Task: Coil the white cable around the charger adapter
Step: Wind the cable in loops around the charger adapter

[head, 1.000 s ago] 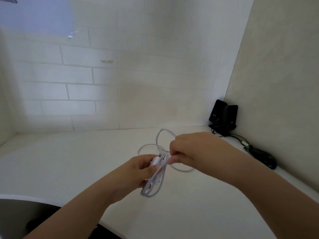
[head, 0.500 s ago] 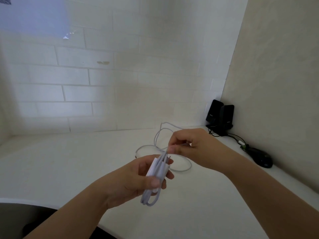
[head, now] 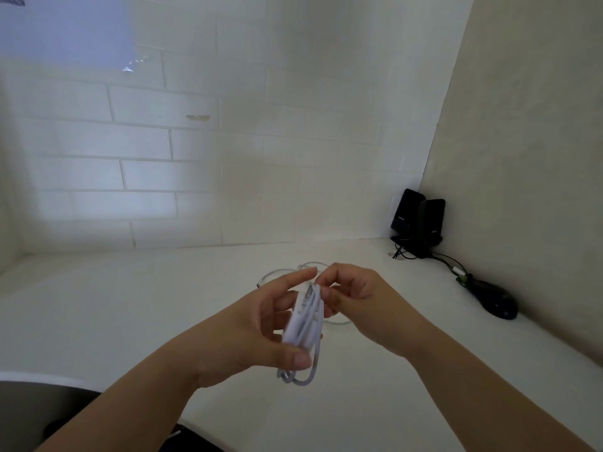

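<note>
1. The charger adapter [head: 298,324] is clamped in the left hand [head: 261,331] at lower centre of the frame, above the desk [head: 130,314].
2. Several turns of the white cable [head: 311,363] are already laid lengthwise over it; a loop hangs below.
3. The remaining slack, lying on the desk behind the hands, is judged still to be wound.
4. The right hand [head: 355,298] is pinched on the cable at the adapter's top.
5. The adapter's long axis runs near upright, tilted slightly right.

head view | worn on head | faces forward-down at desk [head: 98,321] corner | hands close, wall beyond
</note>
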The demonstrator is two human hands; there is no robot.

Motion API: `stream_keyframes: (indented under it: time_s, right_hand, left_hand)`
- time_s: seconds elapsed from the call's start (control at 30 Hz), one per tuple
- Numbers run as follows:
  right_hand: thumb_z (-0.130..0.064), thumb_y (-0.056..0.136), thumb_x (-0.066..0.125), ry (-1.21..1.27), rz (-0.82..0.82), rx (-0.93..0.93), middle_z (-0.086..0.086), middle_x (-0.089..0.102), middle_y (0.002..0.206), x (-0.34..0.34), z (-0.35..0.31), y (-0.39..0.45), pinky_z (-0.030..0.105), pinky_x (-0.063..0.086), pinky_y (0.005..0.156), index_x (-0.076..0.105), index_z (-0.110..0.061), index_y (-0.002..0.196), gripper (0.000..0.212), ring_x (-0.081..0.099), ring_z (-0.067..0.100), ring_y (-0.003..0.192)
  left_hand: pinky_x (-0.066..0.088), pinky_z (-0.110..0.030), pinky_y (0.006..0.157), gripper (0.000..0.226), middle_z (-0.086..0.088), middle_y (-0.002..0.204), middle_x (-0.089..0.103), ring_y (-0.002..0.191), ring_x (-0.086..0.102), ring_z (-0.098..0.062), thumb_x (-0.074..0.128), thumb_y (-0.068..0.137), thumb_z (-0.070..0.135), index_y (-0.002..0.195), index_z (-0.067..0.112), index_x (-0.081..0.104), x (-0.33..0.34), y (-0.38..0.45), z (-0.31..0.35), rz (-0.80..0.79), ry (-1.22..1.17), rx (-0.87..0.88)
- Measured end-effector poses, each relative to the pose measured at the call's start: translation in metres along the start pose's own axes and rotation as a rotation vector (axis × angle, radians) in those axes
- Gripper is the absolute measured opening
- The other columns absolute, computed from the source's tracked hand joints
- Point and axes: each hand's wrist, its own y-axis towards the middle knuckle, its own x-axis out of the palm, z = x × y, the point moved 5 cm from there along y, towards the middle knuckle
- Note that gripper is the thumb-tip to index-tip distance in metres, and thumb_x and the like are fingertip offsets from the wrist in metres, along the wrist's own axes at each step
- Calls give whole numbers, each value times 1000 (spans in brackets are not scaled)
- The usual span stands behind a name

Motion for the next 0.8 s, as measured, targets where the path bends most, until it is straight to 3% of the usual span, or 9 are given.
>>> stream_keyframes:
  time_s: [0.1,0.2,0.33,0.43,0.53,0.6,0.7,0.8]
  right_hand:
    - [-2,87,55,-66,26,26,4,61,70,3,2,-3,15,46,62,63,-3,83,8,56,4,58]
    - [2,85,54,-196,38,45,1,64,82,4,1,-7,14,48,67,68,-11,93,21,60,3,65]
    - [2,85,52,-296,43,36,-8,52,92,4,-3,-8,20,51,75,67,-27,105,38,62,1,71]
    - [-5,88,51,-360,-6,33,-11,47,91,12,-1,-6,15,47,69,60,-30,115,38,56,1,69]
    - [-12,91,49,-343,-39,36,-7,49,98,20,2,-7,21,52,74,55,-36,117,36,57,16,81]
    - [-9,90,48,-301,-32,30,-3,50,105,25,4,-8,27,53,75,51,-40,119,43,57,21,79]
    - [-16,89,52,-364,61,-1,-17,48,108,23,12,-11,21,50,68,39,-42,123,45,55,9,67]
    - [-32,91,47,-607,99,25,-19,48,102,13,23,-16,26,50,75,45,-34,114,23,56,5,76]
  left_hand:
    - [53,-24,76,73,9,107,70,97,66,-11,75,61,3,124,31,50,-3,0,-4,13,9,4]
    - [54,-25,75,60,3,104,71,94,67,-14,78,60,12,114,30,61,-8,3,-5,81,18,-8]
    - [55,-19,64,53,10,94,72,85,69,-9,80,55,12,101,34,65,-13,7,-3,179,-5,-2]
    - [54,-16,61,37,13,82,75,77,70,-6,84,56,14,85,35,72,-9,11,-1,190,-38,42]
    - [55,-20,63,20,3,75,75,72,70,-12,72,60,19,78,27,75,-5,12,0,175,-103,71]
    - [56,-23,65,17,-1,77,75,74,70,-17,68,65,16,79,22,75,-9,11,-4,185,-156,55]
    - [57,-23,63,14,-1,81,77,77,72,-17,71,63,21,76,20,77,-19,12,-11,248,-219,43]
    - [58,-26,64,62,-2,87,77,87,72,-16,89,30,46,82,14,72,-41,11,-8,391,-359,119]
